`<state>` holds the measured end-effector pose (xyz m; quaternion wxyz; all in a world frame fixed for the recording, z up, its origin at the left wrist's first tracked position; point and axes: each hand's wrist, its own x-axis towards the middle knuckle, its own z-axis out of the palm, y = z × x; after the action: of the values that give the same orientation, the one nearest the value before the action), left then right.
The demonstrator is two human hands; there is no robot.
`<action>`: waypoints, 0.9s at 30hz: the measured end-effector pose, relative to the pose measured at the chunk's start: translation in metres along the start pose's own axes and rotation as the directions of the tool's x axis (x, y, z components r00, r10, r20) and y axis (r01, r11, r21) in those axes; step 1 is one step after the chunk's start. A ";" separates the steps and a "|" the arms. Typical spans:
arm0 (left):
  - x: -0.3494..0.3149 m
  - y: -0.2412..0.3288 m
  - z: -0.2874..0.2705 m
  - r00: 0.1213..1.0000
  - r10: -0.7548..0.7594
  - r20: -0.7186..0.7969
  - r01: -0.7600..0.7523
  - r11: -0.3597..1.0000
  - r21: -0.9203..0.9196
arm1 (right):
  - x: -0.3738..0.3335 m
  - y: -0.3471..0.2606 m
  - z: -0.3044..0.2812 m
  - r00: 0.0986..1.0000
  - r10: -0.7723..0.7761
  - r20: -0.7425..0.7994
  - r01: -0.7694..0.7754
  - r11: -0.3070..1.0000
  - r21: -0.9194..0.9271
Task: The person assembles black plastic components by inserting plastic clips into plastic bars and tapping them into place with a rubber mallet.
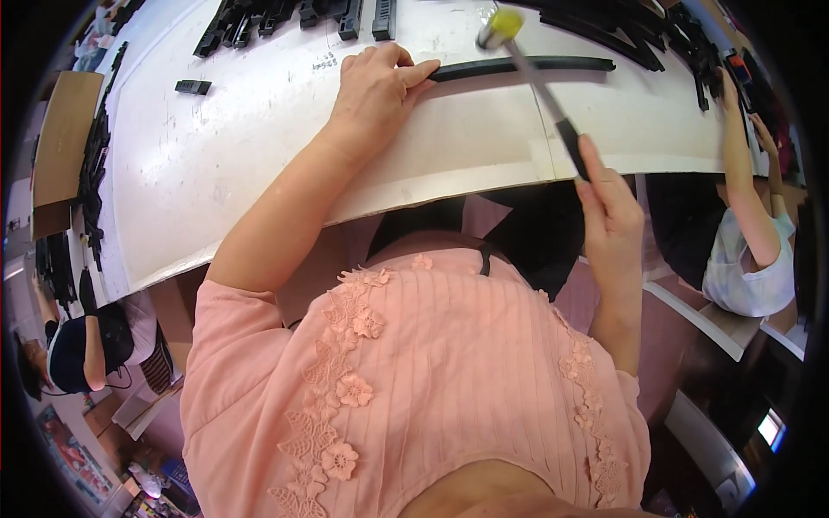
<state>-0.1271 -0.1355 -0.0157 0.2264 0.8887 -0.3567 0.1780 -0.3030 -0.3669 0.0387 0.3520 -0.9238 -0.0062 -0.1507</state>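
Observation:
My left hand (377, 86) rests on the white table with its fingers closed on the left end of a long, slim black strip (553, 64). The strip lies flat, running off to the right. In my right hand (611, 203) is a hammer (547, 95), gripped by its black handle. The hammer's yellow-faced head (500, 28), slightly blurred, appears above and beyond the strip's middle. Whether the head touches anything cannot be told.
Several black plastic parts (285, 17) lie along the table's far side, with long black strips (604, 30) at far right. A small black block (193, 87) sits left on the white table (250, 129). People work at right (747, 250) and left (78, 350).

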 end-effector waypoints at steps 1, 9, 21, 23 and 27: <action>-0.002 0.000 0.000 1.000 -0.004 0.006 0.004 1.000 -0.013 | 0.000 -0.001 -0.001 0.993 -0.087 -0.083 0.089 0.996 0.030; 0.003 0.001 0.002 0.998 0.039 -0.041 -0.036 0.996 0.076 | -0.005 0.006 0.008 0.998 0.053 0.032 -0.053 0.999 -0.007; 0.011 -0.003 -0.013 0.996 -0.006 -0.088 -0.003 0.995 -0.103 | -0.009 0.029 0.015 0.994 0.076 -0.074 -0.059 0.975 0.214; 0.015 -0.017 -0.028 0.968 -0.126 -0.219 0.087 0.980 -0.180 | -0.020 0.034 0.011 0.973 0.211 -0.092 -0.175 0.939 0.296; 0.044 -0.086 -0.056 0.852 -0.192 -0.487 0.208 0.978 -0.023 | -0.033 0.036 0.002 0.903 0.420 -0.092 -0.316 0.793 0.520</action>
<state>-0.0444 -0.0749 0.0287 0.3124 0.8509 -0.1913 0.3764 -0.3300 -0.3897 0.0048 0.5973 -0.7657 0.1722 -0.1654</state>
